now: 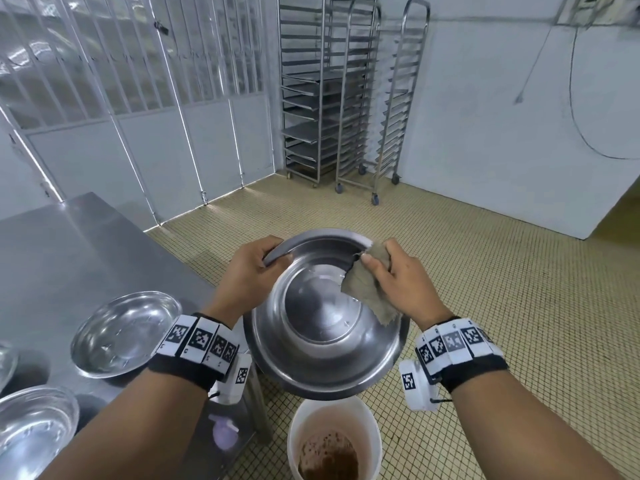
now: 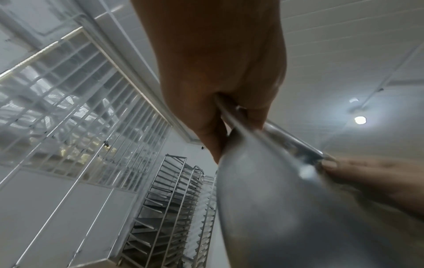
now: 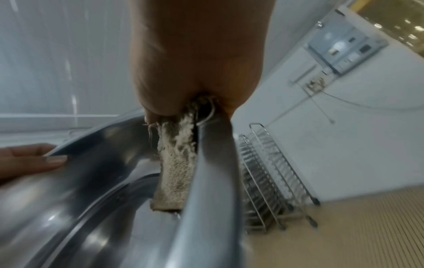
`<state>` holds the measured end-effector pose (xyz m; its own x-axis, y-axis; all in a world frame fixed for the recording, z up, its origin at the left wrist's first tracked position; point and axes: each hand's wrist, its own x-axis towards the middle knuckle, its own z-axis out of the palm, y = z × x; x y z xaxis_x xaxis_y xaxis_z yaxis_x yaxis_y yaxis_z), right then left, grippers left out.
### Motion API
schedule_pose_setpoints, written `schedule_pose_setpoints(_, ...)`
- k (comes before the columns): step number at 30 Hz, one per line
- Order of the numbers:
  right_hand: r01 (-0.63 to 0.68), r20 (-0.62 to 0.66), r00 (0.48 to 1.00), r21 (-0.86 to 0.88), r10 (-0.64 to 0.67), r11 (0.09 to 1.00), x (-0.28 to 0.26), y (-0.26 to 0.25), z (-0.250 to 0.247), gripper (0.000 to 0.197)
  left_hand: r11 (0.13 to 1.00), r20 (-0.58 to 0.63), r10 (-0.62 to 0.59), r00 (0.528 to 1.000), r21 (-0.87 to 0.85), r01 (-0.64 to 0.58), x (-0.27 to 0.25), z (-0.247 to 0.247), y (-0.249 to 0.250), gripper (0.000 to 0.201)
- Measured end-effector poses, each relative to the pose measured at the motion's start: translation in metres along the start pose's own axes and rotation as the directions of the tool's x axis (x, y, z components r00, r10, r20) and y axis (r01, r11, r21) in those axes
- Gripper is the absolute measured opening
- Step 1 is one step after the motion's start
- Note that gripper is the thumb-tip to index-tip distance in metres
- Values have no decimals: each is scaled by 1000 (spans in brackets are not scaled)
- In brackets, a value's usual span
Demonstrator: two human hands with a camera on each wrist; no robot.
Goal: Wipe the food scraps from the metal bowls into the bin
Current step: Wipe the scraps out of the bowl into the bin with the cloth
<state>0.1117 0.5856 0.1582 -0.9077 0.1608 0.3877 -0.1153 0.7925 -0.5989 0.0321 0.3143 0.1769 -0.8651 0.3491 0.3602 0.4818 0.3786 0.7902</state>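
1. Bowl (image 1: 323, 336), a big steel one, is held in the air over the floor, tilted so that its inside faces the person and its near rim hangs lowest, right above the bin (image 1: 334, 441).
2. Left hand (image 1: 251, 271) has its grip closed on the bowl's far-left rim: the thumb lies on the inside and the fingers curl round the outside, as the left wrist view also shows (image 2: 220, 76).
3. Right hand (image 1: 403, 278) has its grip closed on a cloth (image 1: 367, 285), pinching it against the bowl's far-right rim, thumb on the cloth inside. In the right wrist view the cloth (image 3: 176, 163) hangs down the inner wall beside the rim, and its lower edge reaches the wet bottom.
4. Inside, the bowl looks shiny, with a few drops of water; I cannot make out scraps in it.
5. Bin is a white bucket on the tiled floor, near, just right of the desk (image 1: 69, 244); it holds brown mush at the bottom.
6. On the desk to the left lie more steel bowls: one (image 1: 124, 332) just left of the left wrist, one (image 1: 34, 431) nearer at the left edge, and a third cut off by the frame.
7. Far off, tray racks (image 1: 346, 91) on wheels stand against the white wall, beside a barred partition (image 1: 138, 64).
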Motion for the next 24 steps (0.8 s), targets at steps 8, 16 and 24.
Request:
schedule_pose_setpoints(8, 183, 110, 981, -230, -161, 956, 26, -29, -19, 30, 998, 60, 63, 996, 5, -64, 1, 9, 7, 8)
schedule_pose_setpoints(16, -82, -14, 996, 30, 83, 996, 7, -10, -6, 26, 999, -89, -37, 995, 13, 39, 0, -2, 10, 10)
schedule_pose_setpoints(24, 230, 89, 973, -267, -214, 936, 37, -26, -20, 29, 997, -3, 56, 998, 60, -55, 1, 12, 5, 3)
